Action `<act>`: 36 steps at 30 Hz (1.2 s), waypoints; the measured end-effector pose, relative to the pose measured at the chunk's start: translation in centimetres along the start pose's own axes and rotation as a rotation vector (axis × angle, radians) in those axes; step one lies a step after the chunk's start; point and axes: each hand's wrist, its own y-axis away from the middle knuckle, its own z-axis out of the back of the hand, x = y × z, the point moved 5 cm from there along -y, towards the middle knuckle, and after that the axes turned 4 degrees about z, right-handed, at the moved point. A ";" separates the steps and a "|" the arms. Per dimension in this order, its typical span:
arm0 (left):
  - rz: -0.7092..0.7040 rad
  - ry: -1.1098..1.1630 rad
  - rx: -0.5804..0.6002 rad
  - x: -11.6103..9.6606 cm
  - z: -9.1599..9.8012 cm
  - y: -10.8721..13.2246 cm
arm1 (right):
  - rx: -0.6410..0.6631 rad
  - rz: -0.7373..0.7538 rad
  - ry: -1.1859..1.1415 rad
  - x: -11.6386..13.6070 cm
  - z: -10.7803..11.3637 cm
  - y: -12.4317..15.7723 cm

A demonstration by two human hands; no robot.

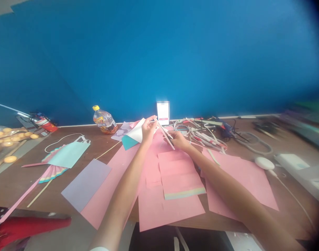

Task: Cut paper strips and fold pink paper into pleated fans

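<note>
Left hand [149, 129] pinches white-teal paper [135, 135]; right hand [179, 139] grips a thin stick [166, 135], both just before the upright phone [163, 112]. Pink sheets [172, 209] reach the brown bench [18, 181] near edge; blue wall [159, 52] behind the phone.

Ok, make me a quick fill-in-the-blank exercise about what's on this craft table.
1. The bottle has a ____ cap.
2. The right hand grips a thin stick in front of a ____ wall.
3. The left hand holds a folded sheet, white and ____.
4. The large sheets under the forearms are ____.
Missing words: yellow; blue; teal; pink.
</note>
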 end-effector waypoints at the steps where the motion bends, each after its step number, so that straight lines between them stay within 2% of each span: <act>1: -0.006 0.007 -0.002 0.0 0.1 0.0 | -0.004 -0.009 0.006 -0.2 0.0 0.0; 10: -0.038 0.019 -0.052 0.1 0.4 -0.4 | -0.030 -0.025 0.026 -0.5 0.4 0.0; 20: -0.003 0.014 -0.084 0.1 0.5 -0.2 | -0.026 -0.018 0.031 -0.6 0.2 0.0; 36: -0.002 0.015 -0.053 0.6 -0.2 0.1 | -0.051 0.001 0.053 -0.1 0.4 0.1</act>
